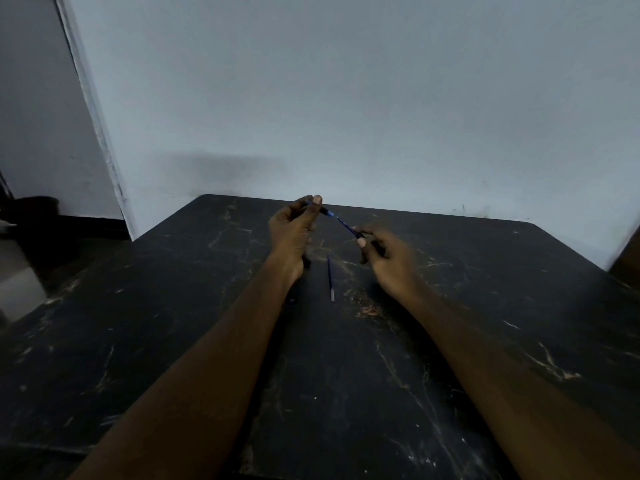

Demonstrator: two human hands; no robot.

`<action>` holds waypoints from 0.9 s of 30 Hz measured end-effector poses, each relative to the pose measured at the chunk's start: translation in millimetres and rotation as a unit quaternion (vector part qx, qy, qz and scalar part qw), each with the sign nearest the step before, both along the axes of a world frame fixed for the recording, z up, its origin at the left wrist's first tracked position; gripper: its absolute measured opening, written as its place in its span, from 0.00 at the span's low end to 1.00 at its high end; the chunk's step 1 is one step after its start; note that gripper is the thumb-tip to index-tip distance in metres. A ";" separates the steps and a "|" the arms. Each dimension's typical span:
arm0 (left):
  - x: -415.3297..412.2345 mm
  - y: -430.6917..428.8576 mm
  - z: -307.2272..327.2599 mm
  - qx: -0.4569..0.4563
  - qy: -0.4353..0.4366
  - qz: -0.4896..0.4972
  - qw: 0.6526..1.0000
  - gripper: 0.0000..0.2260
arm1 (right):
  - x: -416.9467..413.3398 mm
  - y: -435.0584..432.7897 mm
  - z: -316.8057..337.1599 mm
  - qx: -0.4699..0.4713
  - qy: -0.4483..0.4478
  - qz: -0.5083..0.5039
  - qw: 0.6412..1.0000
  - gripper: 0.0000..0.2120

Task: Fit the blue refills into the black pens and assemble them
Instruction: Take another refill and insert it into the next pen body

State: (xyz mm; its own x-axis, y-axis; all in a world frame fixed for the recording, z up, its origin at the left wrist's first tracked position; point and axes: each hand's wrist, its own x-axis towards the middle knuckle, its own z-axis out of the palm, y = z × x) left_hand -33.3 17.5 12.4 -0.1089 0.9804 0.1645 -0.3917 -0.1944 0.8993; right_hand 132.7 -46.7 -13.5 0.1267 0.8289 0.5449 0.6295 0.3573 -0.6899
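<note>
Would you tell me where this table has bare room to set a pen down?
The table is bare left of the left hand and right of the right hand. Crowded: under the held pen, where a loose refill lies.

The table (485, 306) is black, with thin pale lines running over it like cracks in stone. Its far corners are round. One blue refill (330, 277) lies flat on it, near the middle and closer to the far edge. The refill points almost straight away, with its silver tip at the near end. Near the tip there is a small brownish patch (367, 310), maybe a worn spot.
</note>
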 end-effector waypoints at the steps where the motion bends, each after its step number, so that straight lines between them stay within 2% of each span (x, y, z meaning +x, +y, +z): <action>1: -2.9 0.7 0.8 0.002 0.000 0.006 1.000 0.19 | -0.3 0.2 -0.1 -0.004 0.004 0.001 1.000 0.10; 5: -17.8 5.0 3.6 0.034 0.075 0.068 0.994 0.17 | -1.2 -2.1 2.1 -0.007 0.017 0.003 1.000 0.09; 8: -32.3 13.4 -1.7 0.067 0.208 0.085 0.972 0.15 | -2.6 -5.0 4.2 0.002 0.023 0.003 1.000 0.07; 11: -44.9 16.3 -9.7 0.071 0.371 0.097 0.921 0.12 | -3.7 -6.4 5.5 0.001 0.024 0.006 1.000 0.06; 16: -50.3 12.5 -15.1 0.064 0.542 0.113 0.830 0.09 | -4.7 -8.3 7.3 0.000 0.022 0.009 1.000 0.07; 18: -48.7 9.7 -14.5 0.064 0.583 0.113 0.802 0.11 | -4.7 -8.4 7.4 0.002 0.021 0.010 1.000 0.07; 20: -46.6 8.1 -15.2 0.067 0.604 0.100 0.788 0.12 | -4.0 -7.8 6.6 -0.001 0.019 0.009 1.000 0.07; 24: -44.2 7.9 -16.5 0.070 0.623 0.084 0.774 0.14 | -2.5 -5.5 4.6 -0.008 0.038 0.007 0.999 0.07; 27: -45.2 8.8 -17.2 0.069 0.620 0.080 0.777 0.15 | -2.3 -5.1 4.2 -0.007 0.033 0.006 0.999 0.07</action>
State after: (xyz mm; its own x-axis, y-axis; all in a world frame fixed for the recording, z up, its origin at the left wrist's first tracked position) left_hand -78.5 26.3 -4.8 0.0987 0.9344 0.3423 0.7988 -0.2796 0.5327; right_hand 130.4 -51.9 -9.3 0.1529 0.8379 0.5240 0.5780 0.3542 -0.7351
